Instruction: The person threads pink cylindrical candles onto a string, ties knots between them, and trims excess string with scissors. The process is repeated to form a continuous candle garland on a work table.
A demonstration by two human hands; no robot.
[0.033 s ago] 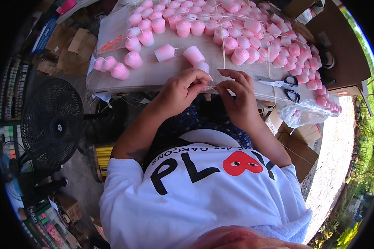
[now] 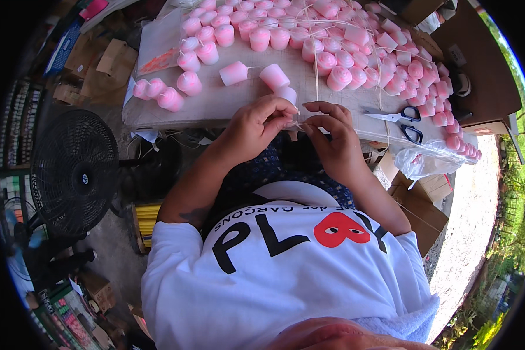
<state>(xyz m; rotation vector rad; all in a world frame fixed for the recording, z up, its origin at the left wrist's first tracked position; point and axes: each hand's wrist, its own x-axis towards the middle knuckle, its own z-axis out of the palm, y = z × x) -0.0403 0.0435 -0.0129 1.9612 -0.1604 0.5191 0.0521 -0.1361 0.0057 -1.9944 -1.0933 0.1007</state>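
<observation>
At the table's near edge my left hand [image 2: 263, 123] is closed, its thumb and fingertips pinching a thin pale string [image 2: 299, 125]. My right hand [image 2: 334, 131] faces it closely, thumb and index finger closed on the same string. Just beyond my left fingertips lies a pink-and-white candle [image 2: 285, 94], partly hidden by that hand. Behind it another candle [image 2: 274, 77] is tipped over, and a third candle [image 2: 234, 73] lies on its side with its wick pointing right. The exact knot or loop between my fingertips is too small to make out.
Rows of pink candles [image 2: 259, 39] cover the far and right parts of the table [image 2: 216, 111]. Scissors [image 2: 399, 115] with dark handles lie right of my hands, near a clear plastic bag [image 2: 419, 160]. A black fan [image 2: 76, 172] stands at left; cardboard boxes [image 2: 417, 219] sit below right.
The whole view has shifted very slightly. My hands keep hold of the string, with only a tiny shift in the right fingers; the candles and scissors stay put.
</observation>
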